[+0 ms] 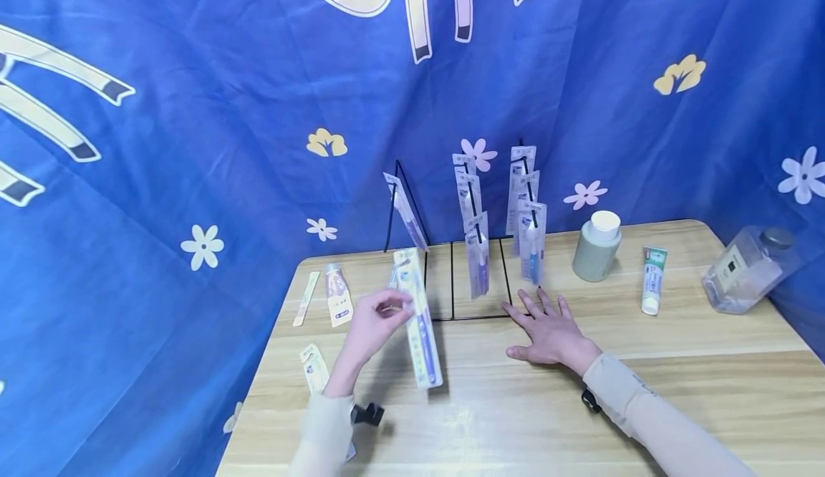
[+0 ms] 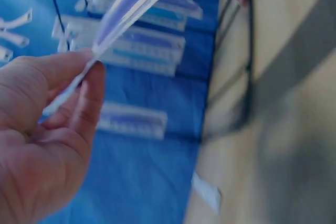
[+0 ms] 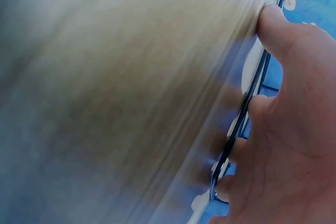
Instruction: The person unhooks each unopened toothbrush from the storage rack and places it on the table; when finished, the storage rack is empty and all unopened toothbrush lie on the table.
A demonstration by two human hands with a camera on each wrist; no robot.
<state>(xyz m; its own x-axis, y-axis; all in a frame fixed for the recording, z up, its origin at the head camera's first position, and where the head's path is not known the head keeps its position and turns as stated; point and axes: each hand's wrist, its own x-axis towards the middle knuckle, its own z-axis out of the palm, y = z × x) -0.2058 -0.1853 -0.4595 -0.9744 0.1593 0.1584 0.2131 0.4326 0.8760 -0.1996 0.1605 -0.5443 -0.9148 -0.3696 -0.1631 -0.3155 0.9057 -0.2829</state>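
Observation:
My left hand [image 1: 387,316] pinches a packaged toothbrush [image 1: 422,334] by its upper edge and holds it upright above the wooden table [image 1: 677,391]. In the left wrist view my left hand [image 2: 52,119] has thumb and fingers closed on the thin pack [image 2: 131,3]. A black wire rack [image 1: 452,287] stands behind it, with several packaged toothbrushes [image 1: 532,244] hanging on its pegs. My right hand [image 1: 546,328] lies flat on the table, fingers spread, tips at the rack's base. The right wrist view shows my right hand [image 3: 294,129] with fingertips against the black wire [image 3: 245,114].
A grey-green bottle with a white cap [image 1: 597,246], a toothpaste tube [image 1: 652,280] and a clear bottle on its side [image 1: 748,268] sit right of the rack. A small tube [image 1: 337,294], a strip [image 1: 306,298] and a small pack [image 1: 314,367] lie at left. Blue cloth hangs behind.

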